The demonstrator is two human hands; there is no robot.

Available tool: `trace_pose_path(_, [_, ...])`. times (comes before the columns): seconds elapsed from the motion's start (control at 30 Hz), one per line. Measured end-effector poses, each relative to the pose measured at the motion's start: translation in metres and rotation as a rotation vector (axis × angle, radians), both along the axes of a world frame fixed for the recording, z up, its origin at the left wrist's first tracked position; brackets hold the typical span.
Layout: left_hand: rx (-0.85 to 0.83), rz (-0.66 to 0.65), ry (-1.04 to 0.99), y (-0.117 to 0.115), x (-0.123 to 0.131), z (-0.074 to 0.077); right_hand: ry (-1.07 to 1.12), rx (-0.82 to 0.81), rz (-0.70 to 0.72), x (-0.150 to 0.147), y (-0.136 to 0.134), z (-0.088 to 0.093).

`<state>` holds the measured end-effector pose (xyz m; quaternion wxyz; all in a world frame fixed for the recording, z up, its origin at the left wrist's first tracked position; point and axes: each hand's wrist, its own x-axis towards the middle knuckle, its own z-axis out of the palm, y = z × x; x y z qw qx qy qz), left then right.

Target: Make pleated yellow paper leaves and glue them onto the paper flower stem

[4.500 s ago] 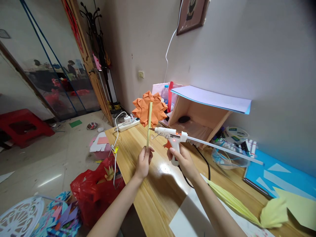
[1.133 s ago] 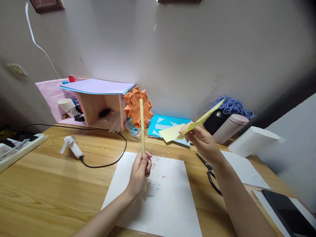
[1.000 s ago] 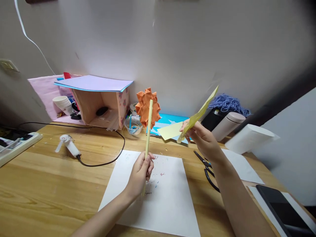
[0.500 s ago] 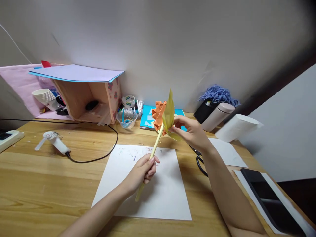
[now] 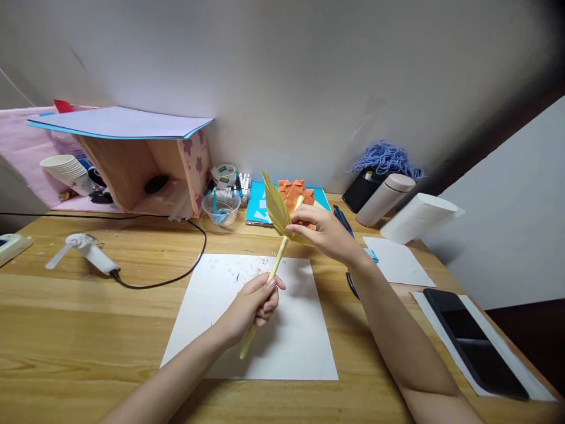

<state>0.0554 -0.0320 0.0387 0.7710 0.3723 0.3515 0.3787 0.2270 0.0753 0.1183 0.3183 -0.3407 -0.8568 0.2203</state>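
My left hand (image 5: 258, 300) is wrapped round a pale yellow rolled-paper stick (image 5: 277, 259), which slants up and away over the white sheet. Near the stick's upper part, the thumb and fingertips of my right hand (image 5: 320, 229) pinch a folded olive-yellow paper leaf (image 5: 276, 206) against it. The leaf points up and to the left. The stick's top end shows above my right fingers. Behind them appears an orange folded-paper piece (image 5: 291, 189), partly covered; whether it touches the stick I cannot tell. Below my hands lies the white sheet (image 5: 300, 341), with coloured marks on it.
A glue gun (image 5: 90, 253) with a black cable lies left. Behind are a box (image 5: 194, 165), a clear bowl (image 5: 220, 209) and a blue folder (image 5: 256, 206). On the right are a bottle (image 5: 384, 200), a paper roll (image 5: 419, 218), a phone (image 5: 472, 341) and scissors (image 5: 351, 285) partly under my forearm.
The paper leaf has swung from upright to leaning left, and my right hand has shifted left with it. The stick's top end now shows. My left hand keeps its hold on the stick.
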Motion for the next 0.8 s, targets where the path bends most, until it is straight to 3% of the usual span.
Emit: trace_pose_path(0.8, [-0.006,-0.017,0.023,-0.0013,0.0001,0.0022,0.009,0.056,0.030,-0.0024,0.0031,-0.0065])
